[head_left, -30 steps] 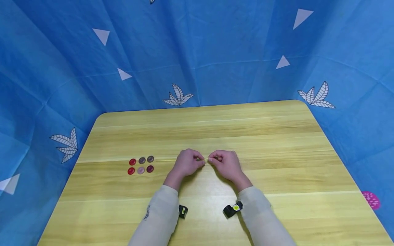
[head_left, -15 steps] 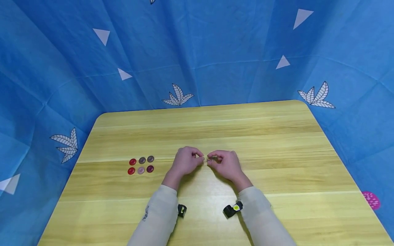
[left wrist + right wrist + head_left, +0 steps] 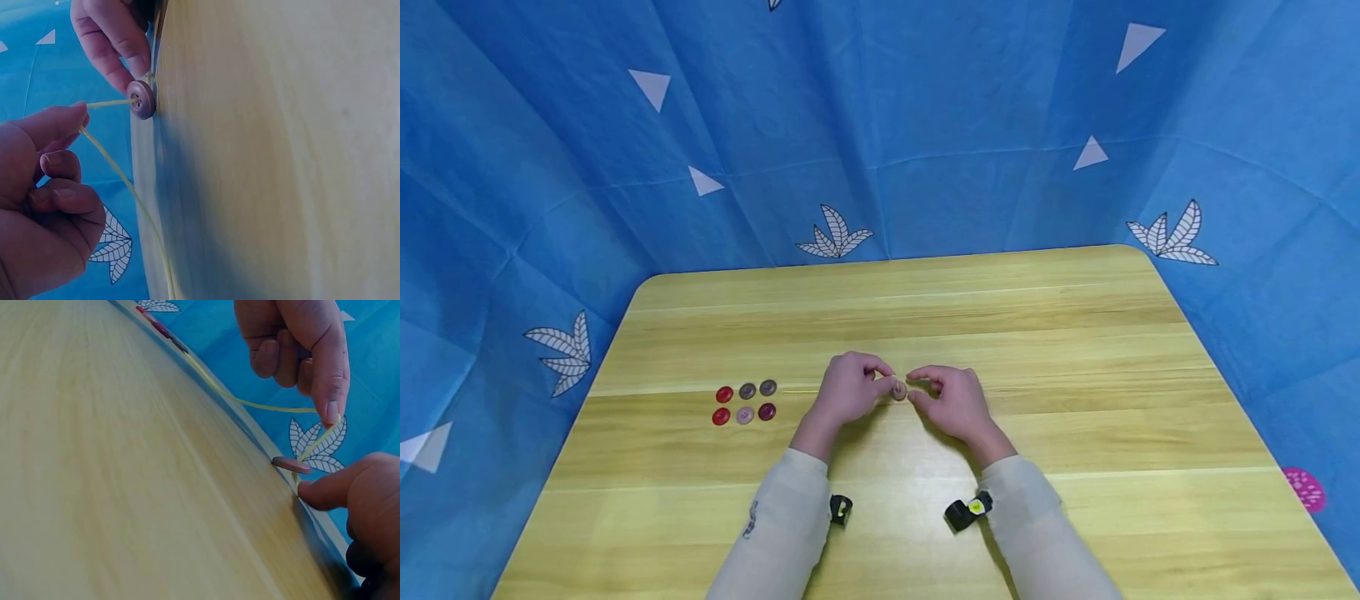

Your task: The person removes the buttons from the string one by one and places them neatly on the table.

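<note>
A yellow string (image 3: 124, 178) is pinched between thumb and forefinger of my left hand (image 3: 848, 387). From that pinch a short length runs through a hole of a brown button (image 3: 142, 100), which dangles just below the fingertips, above the table. The button (image 3: 899, 390) lies between the two hands in the head view. My right hand (image 3: 955, 402) is beside it, forefinger and thumb parted, one fingertip close to the string's end under the button (image 3: 292, 465). Whether that fingertip touches the string is unclear. The rest of the string trails left along the table.
Two rows of loose buttons lie left of the hands, among them a red button (image 3: 721, 416), a pale pink button (image 3: 745, 415) and a dark maroon button (image 3: 767, 412). The wooden table (image 3: 1037, 333) backs onto a blue patterned curtain (image 3: 955, 125).
The left hand has shifted slightly left and away from the body. The button, earlier mostly hidden at the right fingertips, now shows between the hands, and the right forefinger and thumb have spread.
</note>
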Demonstrator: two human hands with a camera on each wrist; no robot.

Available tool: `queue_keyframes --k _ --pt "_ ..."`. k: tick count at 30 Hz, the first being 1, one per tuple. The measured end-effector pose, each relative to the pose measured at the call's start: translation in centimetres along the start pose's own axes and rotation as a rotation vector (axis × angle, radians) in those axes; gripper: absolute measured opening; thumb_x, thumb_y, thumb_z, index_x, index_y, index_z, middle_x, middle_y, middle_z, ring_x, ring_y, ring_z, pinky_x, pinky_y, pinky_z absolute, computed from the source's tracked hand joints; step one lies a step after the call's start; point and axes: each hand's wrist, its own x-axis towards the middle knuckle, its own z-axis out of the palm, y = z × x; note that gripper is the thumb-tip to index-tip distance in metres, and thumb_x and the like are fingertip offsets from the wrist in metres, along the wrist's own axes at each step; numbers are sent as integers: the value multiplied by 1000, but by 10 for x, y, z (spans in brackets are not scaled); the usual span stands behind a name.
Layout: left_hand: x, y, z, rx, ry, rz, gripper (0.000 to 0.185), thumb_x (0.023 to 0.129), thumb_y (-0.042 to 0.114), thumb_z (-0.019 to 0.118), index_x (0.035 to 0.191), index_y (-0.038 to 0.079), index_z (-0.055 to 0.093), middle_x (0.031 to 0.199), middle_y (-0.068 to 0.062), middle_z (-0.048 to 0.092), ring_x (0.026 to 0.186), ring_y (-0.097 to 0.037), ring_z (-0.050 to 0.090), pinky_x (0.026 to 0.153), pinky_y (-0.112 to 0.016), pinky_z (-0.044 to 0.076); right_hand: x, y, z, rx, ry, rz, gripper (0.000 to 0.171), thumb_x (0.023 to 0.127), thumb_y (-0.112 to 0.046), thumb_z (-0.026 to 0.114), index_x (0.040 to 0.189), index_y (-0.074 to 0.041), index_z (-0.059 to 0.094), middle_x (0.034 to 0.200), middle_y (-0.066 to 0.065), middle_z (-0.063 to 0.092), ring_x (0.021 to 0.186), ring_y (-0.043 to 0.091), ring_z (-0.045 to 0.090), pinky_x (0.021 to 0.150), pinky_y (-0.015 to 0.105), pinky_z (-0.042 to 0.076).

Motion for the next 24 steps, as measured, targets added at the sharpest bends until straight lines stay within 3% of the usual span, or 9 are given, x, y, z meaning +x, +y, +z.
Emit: queue_keyframes --k 3,8,13,20,24 --pt "0 1 -1 -10 -3 4 4 88 17 78 88 12 79 52 4 41 45 -10 33 46 -28 31 0 -1 0 -30 1 -12 17 83 -19 80 100 -18 80 53 -16 46 46 5 36 64 36 38" --pt "0 3 -2 -27 -15 10 4 89 17 78 89 13 79 52 3 41 44 -10 33 46 -27 32 -1 0 1 -43 -4 -10 11 84 -25 81 94 -23 81 78 -18 69 59 4 52 80 44 37" --pt "-1 5 -3 -39 -25 19 4 91 17 76 91 13 79 53 2 42 45 -11 35 48 -28 34 0 1 3 -45 -2 -26 10 86 -30 80 94 -25 81 91 -15 74 79 3 67 87 46 37" --pt "-2 9 -4 -52 -23 20 5 91 17 76 92 13 79 55 3 42 46 -11 35 49 -28 34 0 -1 3 -32 3 -35 9 90 -35 76 94 -28 80 66 -26 63 67 1 61 78 42 35" --pt "-2 7 -5 -50 -21 14 5 91 16 76 92 13 79 55 3 42 47 -11 35 50 -28 34 0 -1 3 -8 -11 -17 5 91 -31 76 89 -28 80 61 -28 57 64 1 58 76 41 32"
